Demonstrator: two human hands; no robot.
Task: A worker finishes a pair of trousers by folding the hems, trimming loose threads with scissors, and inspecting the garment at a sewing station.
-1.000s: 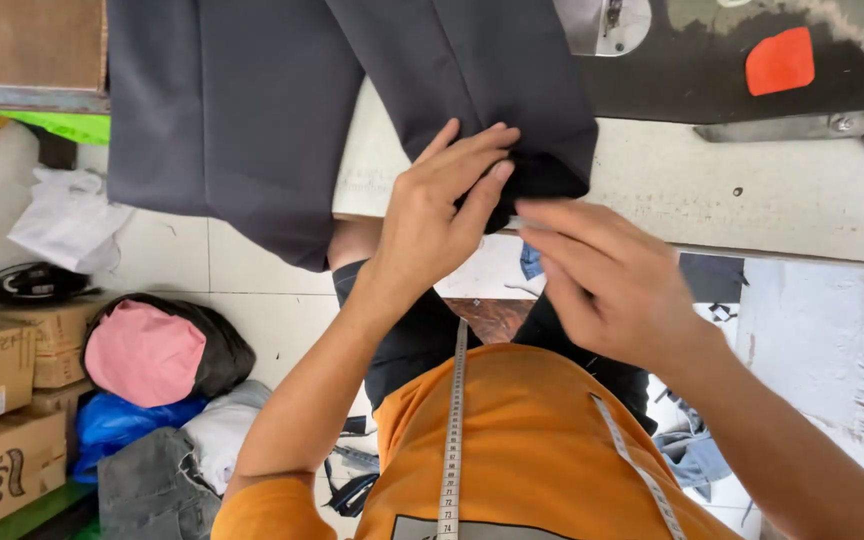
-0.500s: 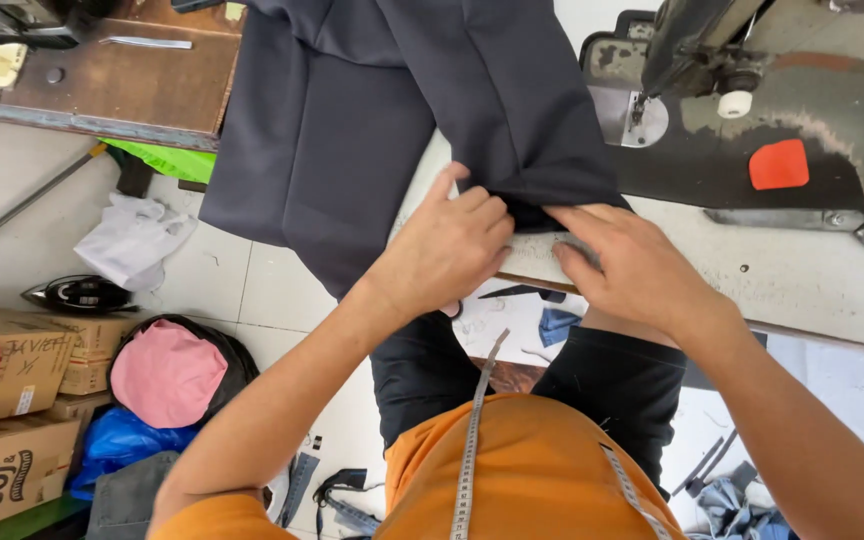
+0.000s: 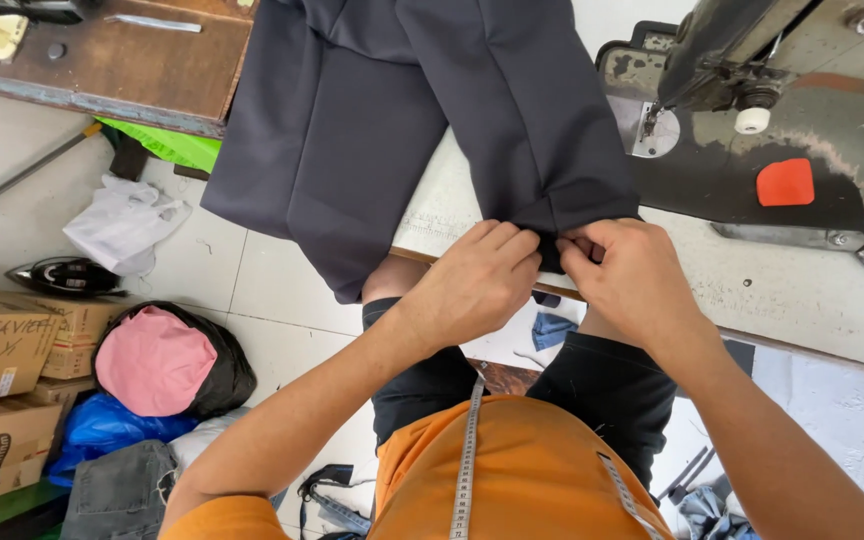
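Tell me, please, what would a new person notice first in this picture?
First, the two hands in the middle: the left hand and the right hand meet at the lower edge of a dark grey garment, which lies on the white table and hangs over its front edge. To the right stands an old dark sewing machine with an orange-red patch. A measuring tape hangs over the person's orange shirt.

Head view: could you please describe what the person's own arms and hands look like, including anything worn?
Both arms are bare up to short orange sleeves. The left hand and right hand wear no gloves; no rings or watch are visible. A measuring tape hangs around the neck over the orange shirt.
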